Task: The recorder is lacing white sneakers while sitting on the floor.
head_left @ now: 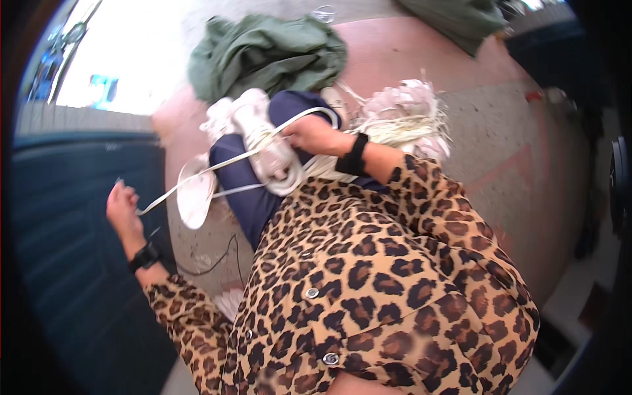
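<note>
A long off-white cord (197, 176) stretches slanting across my lap. At its left end my left hand (123, 203) is closed on it, held out to the side and raised. My right hand (315, 135) is closed on the same cord above my right knee, and a loop of cord curves up over that hand. Between my dark blue trouser legs (238, 174) lies a long whitish bundle (253, 125) that looks wrapped. White cord coils round its near end. What else the right fingers grip is hidden.
A heap of pale strands and pinkish-white bundles (405, 122) lies to the right. Crumpled green cloth (266, 56) is ahead. A white slipper-like shape (196, 197) sits by my left leg. A dark blue panelled door (85, 250) stands at left; a thin black cable (210, 266) crosses the floor.
</note>
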`<state>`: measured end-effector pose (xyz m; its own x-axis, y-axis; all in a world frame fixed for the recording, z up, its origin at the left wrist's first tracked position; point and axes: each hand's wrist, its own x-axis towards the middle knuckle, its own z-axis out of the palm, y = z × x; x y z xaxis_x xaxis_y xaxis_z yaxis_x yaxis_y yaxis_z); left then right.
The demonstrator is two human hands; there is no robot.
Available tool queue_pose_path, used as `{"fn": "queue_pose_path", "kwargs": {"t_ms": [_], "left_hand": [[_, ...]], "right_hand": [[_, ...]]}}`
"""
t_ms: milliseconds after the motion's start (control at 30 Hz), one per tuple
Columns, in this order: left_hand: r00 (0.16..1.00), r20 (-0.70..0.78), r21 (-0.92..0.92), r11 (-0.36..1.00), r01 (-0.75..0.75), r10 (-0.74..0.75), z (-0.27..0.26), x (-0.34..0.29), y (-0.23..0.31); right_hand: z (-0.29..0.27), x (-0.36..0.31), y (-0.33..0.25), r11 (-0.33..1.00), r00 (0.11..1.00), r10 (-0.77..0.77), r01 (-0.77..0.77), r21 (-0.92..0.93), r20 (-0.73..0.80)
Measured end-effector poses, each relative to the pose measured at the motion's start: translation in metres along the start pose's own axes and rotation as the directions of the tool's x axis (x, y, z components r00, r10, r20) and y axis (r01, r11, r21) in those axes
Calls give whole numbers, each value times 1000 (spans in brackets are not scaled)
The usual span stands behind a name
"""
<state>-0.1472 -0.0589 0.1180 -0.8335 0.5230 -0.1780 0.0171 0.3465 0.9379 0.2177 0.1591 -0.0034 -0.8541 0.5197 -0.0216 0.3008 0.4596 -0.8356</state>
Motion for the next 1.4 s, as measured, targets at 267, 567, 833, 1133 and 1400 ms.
{"fn": "queue_pose_path", "kwargs": {"t_ms": [267,567,833,1133,1400], "left_hand": [[871,461,428,818,-385,168,154,-128,-56],[757,471,655,396,-644,453,184,-121,-67],[772,483,670,393,-630,413,187,-121,-64],[674,625,670,173,-722,393,192,-117,-49],[730,514,683,299,-666,451,196,-119,-56]], "right_hand": [[8,3,-8,968,999,-19,9,-251,-36],[5,13,-12,887,996,-65,88,-453,67],[1,15,-20,808,984,-113,170,-564,134],[7,19,-23,702,963,-167,265,-661,210],[11,21,-21,808,983,22,89,-583,181]]}}
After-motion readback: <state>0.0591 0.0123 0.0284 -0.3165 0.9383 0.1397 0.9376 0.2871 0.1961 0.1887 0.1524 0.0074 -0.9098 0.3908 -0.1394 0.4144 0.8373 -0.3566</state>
